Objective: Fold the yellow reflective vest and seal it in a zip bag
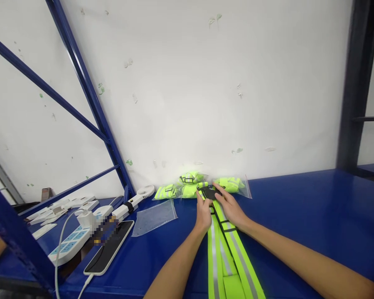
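Blue table point(299, 207), two hands point(203, 214) point(232, 207), one harness point(237, 245)

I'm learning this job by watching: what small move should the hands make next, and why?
Probably fold the yellow-green straps up toward the black piece. The left hand and right hand hold that piece at the far end, while the straps stretch out long toward the wearer. The bagged bundles by the wall look compact, and a flat clear bag lies to the left.

A patchy white wall point(187, 91) rises behind a blue tabletop point(299, 220) and blue metal frame point(86, 83).
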Available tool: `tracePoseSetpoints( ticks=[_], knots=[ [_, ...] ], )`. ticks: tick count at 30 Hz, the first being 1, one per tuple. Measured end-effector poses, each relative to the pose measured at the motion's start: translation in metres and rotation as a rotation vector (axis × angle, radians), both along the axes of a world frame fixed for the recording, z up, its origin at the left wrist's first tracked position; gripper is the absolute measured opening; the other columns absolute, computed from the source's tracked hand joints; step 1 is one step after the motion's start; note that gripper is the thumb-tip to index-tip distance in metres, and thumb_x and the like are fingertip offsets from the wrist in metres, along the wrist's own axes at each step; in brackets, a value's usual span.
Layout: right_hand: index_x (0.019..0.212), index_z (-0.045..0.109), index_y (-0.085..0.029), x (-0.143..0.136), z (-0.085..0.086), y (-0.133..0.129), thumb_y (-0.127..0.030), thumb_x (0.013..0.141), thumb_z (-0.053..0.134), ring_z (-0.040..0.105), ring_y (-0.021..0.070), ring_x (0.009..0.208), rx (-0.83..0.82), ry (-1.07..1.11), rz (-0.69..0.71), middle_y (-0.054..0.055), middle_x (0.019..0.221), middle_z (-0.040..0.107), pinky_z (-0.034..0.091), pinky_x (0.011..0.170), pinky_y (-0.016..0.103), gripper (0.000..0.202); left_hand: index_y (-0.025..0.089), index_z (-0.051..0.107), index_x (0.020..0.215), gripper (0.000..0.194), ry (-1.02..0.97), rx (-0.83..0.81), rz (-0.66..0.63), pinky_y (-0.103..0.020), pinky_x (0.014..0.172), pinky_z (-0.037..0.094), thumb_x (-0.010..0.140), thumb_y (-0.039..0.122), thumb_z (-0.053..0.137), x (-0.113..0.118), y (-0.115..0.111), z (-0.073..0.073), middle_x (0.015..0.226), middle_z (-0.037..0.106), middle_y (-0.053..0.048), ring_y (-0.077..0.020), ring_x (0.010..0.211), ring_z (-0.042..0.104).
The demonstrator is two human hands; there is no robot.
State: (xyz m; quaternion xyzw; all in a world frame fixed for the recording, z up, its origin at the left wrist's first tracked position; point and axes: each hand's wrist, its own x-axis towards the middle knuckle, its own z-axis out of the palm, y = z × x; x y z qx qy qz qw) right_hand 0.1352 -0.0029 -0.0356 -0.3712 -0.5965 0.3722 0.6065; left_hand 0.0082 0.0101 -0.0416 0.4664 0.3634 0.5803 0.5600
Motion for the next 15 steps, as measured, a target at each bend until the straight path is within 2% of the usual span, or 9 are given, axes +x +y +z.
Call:
tracePoseSetpoints(
  ticks=[2,4,7,10,12,14,15],
  knots=[
    [0.144,0.038,-0.027,0.003,0.004,0.001,-0.043,0.08,0.062,0.041,0.0247,0.134,-0.043,0.033,0.053,0.006,0.143,0.049,0.034,0.11,0.042,0.07,0.018,0.05,0.12,0.053,-0.092,-0.035,0.005,-0.03,0.084,0.043,0.068,0.025,0.06,-0.002,0.005,0.005,0.098,0.068,-0.004,-0.0245,0.099,0.06],
    [0.145,0.033,-0.027,0.009,0.006,0.003,-0.038,0.076,0.068,0.055,0.0264,0.12,-0.127,0.073,0.111,0.008,0.135,0.056,0.046,0.098,0.043,0.078,0.016,0.057,0.11,0.045,-0.139,-0.093,-0.121,-0.034,0.081,0.046,0.068,0.033,0.061,-0.005,0.009,0.01,0.091,0.07,-0.006,-0.0263,0.091,0.063],
    [0.127,0.053,-0.021,0.016,0.006,0.007,-0.03,0.072,0.07,0.064,0.0268,0.102,-0.134,0.064,0.171,0.009,0.115,0.067,0.052,0.085,0.04,0.059,0.015,0.062,0.103,0.048,-0.141,-0.107,-0.285,-0.035,0.078,0.048,0.073,0.052,0.06,-0.009,0.011,0.017,0.086,0.071,-0.007,-0.0267,0.085,0.065],
    [0.099,0.067,-0.019,0.017,0.006,0.013,-0.02,0.068,0.065,0.063,0.0268,0.102,-0.044,0.023,0.101,0.007,0.107,0.069,0.048,0.091,0.041,0.031,0.015,0.062,0.101,0.06,-0.126,-0.187,-0.365,-0.036,0.075,0.049,0.075,0.068,0.052,-0.013,0.011,0.019,0.087,0.07,-0.008,-0.0271,0.084,0.066],
    [0.081,0.07,-0.019,0.016,0.005,0.016,-0.016,0.065,0.057,0.06,0.0282,0.108,-0.006,-0.008,-0.019,0.007,0.111,0.068,0.043,0.098,0.043,0.021,0.016,0.061,0.102,0.058,-0.094,-0.251,-0.372,-0.035,0.074,0.05,0.073,0.066,0.058,-0.016,0.011,0.018,0.087,0.07,-0.006,-0.0259,0.083,0.066],
    [0.072,0.07,-0.019,0.015,0.004,0.017,-0.015,0.062,0.052,0.054,0.0304,0.116,0.006,-0.044,-0.114,0.008,0.118,0.065,0.037,0.103,0.046,0.021,0.017,0.059,0.102,0.049,-0.081,-0.252,-0.339,-0.032,0.074,0.05,0.068,0.05,0.071,-0.018,0.014,0.016,0.085,0.069,-0.003,-0.023,0.08,0.066],
    [0.075,0.072,-0.019,0.015,0.003,0.016,-0.015,0.062,0.051,0.051,0.031,0.121,-0.008,-0.057,-0.105,0.008,0.122,0.064,0.035,0.105,0.046,0.025,0.017,0.058,0.102,0.048,-0.091,-0.228,-0.309,-0.031,0.074,0.05,0.064,0.041,0.076,-0.019,0.016,0.015,0.084,0.069,-0.002,-0.0217,0.079,0.066]
  ],
)
